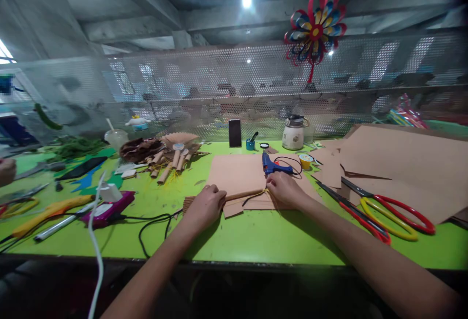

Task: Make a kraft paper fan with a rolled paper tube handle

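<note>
A thin brown paper roll (244, 195) lies crosswise between my hands, above a flat brown paper sheet (234, 170). My left hand (205, 206) is closed on its left end, with pleated brown paper (188, 203) showing beside the wrist. At the other end my right hand (285, 190) is closed, fingertips pinching the roll where yellow threads (266, 191) stick out. Just beyond the right hand rests a blue glue gun (272, 164) with a black cord. A small brown paper piece (233, 209) lies below the roll.
Large scissors (393, 214) and brown paper sheets (405, 163) lie at the right. Finished paper fans (178, 156), a purple power strip (109, 209) and a yellow tool (54, 214) are at the left. Behind stand a phone (235, 133) and a jug (293, 134). Another person's hand (6, 170) shows far left.
</note>
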Tool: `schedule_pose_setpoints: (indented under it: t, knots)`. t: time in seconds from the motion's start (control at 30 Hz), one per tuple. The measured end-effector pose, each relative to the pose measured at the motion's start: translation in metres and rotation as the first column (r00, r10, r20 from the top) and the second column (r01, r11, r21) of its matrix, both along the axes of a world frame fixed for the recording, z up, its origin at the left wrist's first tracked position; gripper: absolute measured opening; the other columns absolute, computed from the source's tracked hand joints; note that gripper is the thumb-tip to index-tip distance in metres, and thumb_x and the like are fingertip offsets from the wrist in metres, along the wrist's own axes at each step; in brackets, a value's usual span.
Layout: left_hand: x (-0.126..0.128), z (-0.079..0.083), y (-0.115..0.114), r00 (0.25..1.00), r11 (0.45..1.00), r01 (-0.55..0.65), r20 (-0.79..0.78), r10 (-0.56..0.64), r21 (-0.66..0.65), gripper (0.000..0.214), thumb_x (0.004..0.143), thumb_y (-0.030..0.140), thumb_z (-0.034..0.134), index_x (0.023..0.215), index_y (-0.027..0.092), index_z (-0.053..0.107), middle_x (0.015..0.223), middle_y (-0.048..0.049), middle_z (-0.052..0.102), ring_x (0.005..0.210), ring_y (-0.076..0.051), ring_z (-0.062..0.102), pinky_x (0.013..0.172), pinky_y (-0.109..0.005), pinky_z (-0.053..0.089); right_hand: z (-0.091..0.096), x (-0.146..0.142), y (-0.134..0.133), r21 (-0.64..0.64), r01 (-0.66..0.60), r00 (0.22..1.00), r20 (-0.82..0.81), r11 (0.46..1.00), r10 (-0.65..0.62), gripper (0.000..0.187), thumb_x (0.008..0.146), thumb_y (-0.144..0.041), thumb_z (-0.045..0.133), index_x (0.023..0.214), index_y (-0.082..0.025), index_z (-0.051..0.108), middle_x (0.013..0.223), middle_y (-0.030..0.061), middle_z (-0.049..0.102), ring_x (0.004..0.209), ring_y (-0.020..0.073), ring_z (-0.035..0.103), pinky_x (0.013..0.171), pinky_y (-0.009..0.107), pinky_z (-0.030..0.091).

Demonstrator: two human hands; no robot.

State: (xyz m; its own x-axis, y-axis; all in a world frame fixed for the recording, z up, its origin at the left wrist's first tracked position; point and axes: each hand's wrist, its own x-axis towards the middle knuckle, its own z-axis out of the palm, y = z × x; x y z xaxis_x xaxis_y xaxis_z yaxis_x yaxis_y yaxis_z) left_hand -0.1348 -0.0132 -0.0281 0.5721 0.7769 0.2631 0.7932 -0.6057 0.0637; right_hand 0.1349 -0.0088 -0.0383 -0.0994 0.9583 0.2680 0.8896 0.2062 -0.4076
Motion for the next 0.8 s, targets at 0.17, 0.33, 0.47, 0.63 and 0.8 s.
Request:
schedule_pose_setpoints:
  t: [0.17,0.33,0.47,0.63,0.8]
  knots:
    - [-0.001,-0.007,-0.002,0.999,0.999,-0.045,0.025,0.045,0.018,0.033,0.093,0.029,0.038,0.089,0.017,0.068,0.082,-0.0113,0.058,0.081,-0.022,0.051,0.072,-0.034,0.039,0.008,-0.025,-0.009,0.190,-0.144,0.975,0.194,0.971,0.106,0.018,0.084,-0.025,0.053,0.091,-0.014,0.066,0.099,0.0129,0.061,0.097,0.0253,0.047,0.082,0.034,0.036]
    - [-0.002,-0.006,-0.004,1.000,0.999,-0.016,0.003,0.016,0.033,0.034,0.094,0.029,0.035,0.090,0.017,0.067,0.087,-0.0113,0.058,0.086,-0.023,0.050,0.077,-0.035,0.039,0.020,-0.052,0.014,-0.007,-0.375,0.911,0.182,0.927,0.370,0.037,0.083,-0.038,0.056,0.111,-0.014,0.063,0.106,0.0131,0.062,0.101,0.0263,0.049,0.080,0.033,0.038]
    - [-0.003,-0.001,-0.010,0.999,0.999,0.031,-0.010,-0.031,0.014,0.036,0.095,0.034,0.035,0.092,0.016,0.065,0.089,-0.0110,0.059,0.088,-0.023,0.050,0.083,-0.037,0.039,0.022,-0.067,0.030,-0.170,-0.420,0.881,0.158,0.891,0.446,0.047,0.080,-0.044,0.060,0.115,-0.012,0.062,0.096,0.0137,0.065,0.090,0.0257,0.055,0.070,0.029,0.039]
    - [-0.008,-0.002,-0.013,0.999,0.999,0.037,0.037,-0.037,0.005,0.032,0.089,0.043,0.048,0.099,0.018,0.064,0.095,-0.0106,0.058,0.094,-0.025,0.049,0.083,-0.036,0.039,0.013,-0.068,0.033,-0.118,-0.459,0.883,0.051,0.881,0.467,0.050,0.079,-0.046,0.062,0.118,-0.015,0.061,0.102,0.0131,0.064,0.095,0.0255,0.055,0.076,0.030,0.042]
    - [-0.009,-0.008,-0.008,0.998,0.998,0.053,0.024,-0.054,0.022,0.026,0.092,0.032,0.044,0.091,0.017,0.065,0.091,-0.0107,0.059,0.090,-0.024,0.049,0.082,-0.036,0.039,0.010,-0.070,0.053,-0.152,-0.418,0.908,-0.088,0.895,0.409,0.048,0.082,-0.037,0.058,0.121,-0.010,0.058,0.109,0.0140,0.064,0.090,0.0186,0.060,0.074,0.024,0.045]
